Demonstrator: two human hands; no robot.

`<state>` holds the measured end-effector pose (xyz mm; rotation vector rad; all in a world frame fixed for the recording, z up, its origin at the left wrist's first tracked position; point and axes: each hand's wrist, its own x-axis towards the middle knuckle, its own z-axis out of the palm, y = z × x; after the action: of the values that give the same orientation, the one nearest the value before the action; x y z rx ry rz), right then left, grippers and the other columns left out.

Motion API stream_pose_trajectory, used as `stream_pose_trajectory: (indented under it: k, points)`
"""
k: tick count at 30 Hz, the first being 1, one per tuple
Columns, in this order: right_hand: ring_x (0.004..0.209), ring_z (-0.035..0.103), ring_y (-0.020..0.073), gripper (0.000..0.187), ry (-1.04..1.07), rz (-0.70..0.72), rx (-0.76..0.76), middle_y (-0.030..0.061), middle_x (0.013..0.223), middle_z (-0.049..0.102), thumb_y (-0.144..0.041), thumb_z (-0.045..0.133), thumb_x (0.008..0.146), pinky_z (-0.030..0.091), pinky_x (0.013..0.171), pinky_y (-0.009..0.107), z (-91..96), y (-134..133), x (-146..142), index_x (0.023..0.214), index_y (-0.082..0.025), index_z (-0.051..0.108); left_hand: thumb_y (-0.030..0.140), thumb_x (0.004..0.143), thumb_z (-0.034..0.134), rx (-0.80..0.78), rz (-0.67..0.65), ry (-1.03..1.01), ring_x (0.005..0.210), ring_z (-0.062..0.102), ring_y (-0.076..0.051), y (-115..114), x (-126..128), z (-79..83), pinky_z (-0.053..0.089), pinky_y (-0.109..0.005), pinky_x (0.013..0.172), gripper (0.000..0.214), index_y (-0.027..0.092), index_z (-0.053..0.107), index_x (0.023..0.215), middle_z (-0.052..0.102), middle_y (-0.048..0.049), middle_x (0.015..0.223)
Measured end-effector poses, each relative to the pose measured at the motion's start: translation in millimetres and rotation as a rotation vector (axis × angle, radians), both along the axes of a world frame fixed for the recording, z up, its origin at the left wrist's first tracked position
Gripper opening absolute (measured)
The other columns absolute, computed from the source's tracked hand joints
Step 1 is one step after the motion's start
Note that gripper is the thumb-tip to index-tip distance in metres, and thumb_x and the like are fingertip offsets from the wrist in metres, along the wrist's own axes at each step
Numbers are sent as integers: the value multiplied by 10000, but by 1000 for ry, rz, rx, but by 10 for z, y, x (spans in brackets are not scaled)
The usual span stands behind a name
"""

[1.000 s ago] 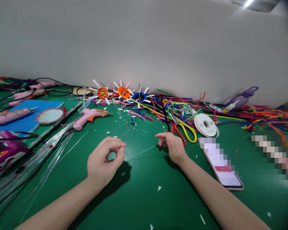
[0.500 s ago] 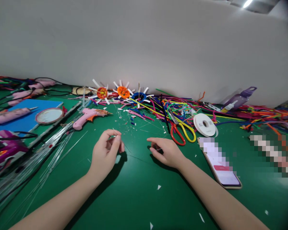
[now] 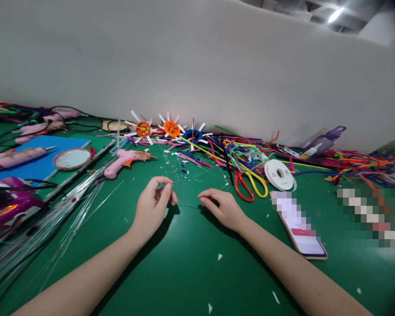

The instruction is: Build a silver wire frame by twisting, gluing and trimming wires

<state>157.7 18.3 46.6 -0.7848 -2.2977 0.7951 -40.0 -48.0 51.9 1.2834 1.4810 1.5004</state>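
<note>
My left hand [image 3: 154, 204] is raised above the green table [image 3: 184, 272], thumb and index finger pinched together. My right hand [image 3: 222, 206] faces it a short way off, its thumb and index fingertips also pressed together. A very thin thread-like strand seems to run between the two pinches; it hardly shows, and a faint dark line lies below on the tabletop. Nearest to my right hand are scissors [image 3: 243, 186] with one red and one yellow handle. Beyond my left hand lies a pink glue gun [image 3: 118, 162].
Along the wall stand paper-spoked discs, two orange [image 3: 171, 128] and one blue [image 3: 191, 135], beside piled pipe cleaners [image 3: 355, 164]. A ribbon spool [image 3: 279, 174], a phone [image 3: 301, 232] and a purple bottle [image 3: 322, 142] are right. Clear sticks [image 3: 85, 204] and a blue board [image 3: 66, 142] lie left.
My right hand has closed its thumb and index finger, which were apart, and shifted slightly left. My left hand has come a little right, so the hands are closer. The view has shifted slightly.
</note>
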Motion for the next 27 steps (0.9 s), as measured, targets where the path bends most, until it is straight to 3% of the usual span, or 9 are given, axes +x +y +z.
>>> stream_pose_trajectory:
  k: [4, 8, 11, 17, 22, 27]
  points:
    - [528, 575, 107, 245, 132, -154, -169, 6, 741, 648, -360, 448, 913, 472, 537, 229, 19, 98, -181, 913, -200, 635, 314, 898, 455, 39, 5, -20, 584, 582, -127, 14, -28, -27, 475, -277, 615, 137, 190, 462, 955, 575, 34, 609]
    - [537, 582, 110, 267, 214, -251, -149, 31, 803, 662, -379, 510, 873, 473, 551, 247, -38, 213, -286, 787, -197, 684, 300, 892, 465, 105, -6, 20, 617, 618, -115, 36, -52, -73, 486, -252, 565, 122, 186, 489, 930, 561, -1, 800]
    - [512, 584, 118, 236, 276, -279, -243, 19, 726, 642, -386, 537, 849, 478, 530, 253, -100, 255, -285, 850, -196, 677, 266, 884, 479, 132, -14, 138, 569, 603, -74, 34, -63, -93, 472, -225, 531, 102, 179, 529, 900, 532, -14, 919]
    - [563, 611, 126, 285, 445, -284, -421, 21, 785, 622, -373, 642, 763, 509, 507, 247, -167, 272, -232, 976, -186, 604, 178, 865, 498, 227, -44, 367, 526, 552, -43, -24, -31, -83, 461, -197, 525, 85, 177, 583, 875, 579, -19, 904]
    - [675, 637, 152, 238, 531, -274, -416, 25, 733, 648, -366, 592, 814, 544, 599, 276, -164, 300, -217, 975, -195, 633, 106, 830, 524, 348, -101, 521, 598, 545, -69, -42, -4, -73, 438, -185, 522, 120, 184, 594, 889, 621, -20, 841]
    - [663, 657, 158, 201, 462, -301, -391, 38, 762, 680, -345, 643, 776, 558, 650, 308, -166, 320, -210, 901, -190, 675, 56, 806, 539, 423, -169, 613, 640, 558, -63, -55, 5, -63, 455, -176, 564, 161, 174, 605, 894, 625, -18, 834]
